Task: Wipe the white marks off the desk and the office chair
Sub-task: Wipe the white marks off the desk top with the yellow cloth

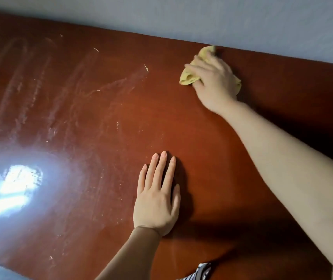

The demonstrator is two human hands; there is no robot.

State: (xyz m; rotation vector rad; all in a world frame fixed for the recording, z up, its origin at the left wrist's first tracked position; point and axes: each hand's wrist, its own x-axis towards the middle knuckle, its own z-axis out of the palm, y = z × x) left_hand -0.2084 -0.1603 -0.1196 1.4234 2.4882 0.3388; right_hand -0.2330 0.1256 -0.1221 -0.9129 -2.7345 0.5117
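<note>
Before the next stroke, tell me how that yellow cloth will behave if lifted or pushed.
Likely floppy: the cloth bunches in soft folds in the right hand. Probably light, since it crumples small. It should slide easily over the glossy desk.

Worktop (212, 142): reddish-brown, its far edge against a grey wall (242, 19).
Right hand (212, 81): far right of the worktop, near the wall, fingers curled over a yellow cloth (188, 76) and pressing it down.
Left hand (157, 197): flat on the worktop, fingers straight, near the front.
White marks (40, 93): smears and flecks across the left half.
Glare (16, 178): bright patch at lower left.
Striped fabric (200, 270): bottom edge.
</note>
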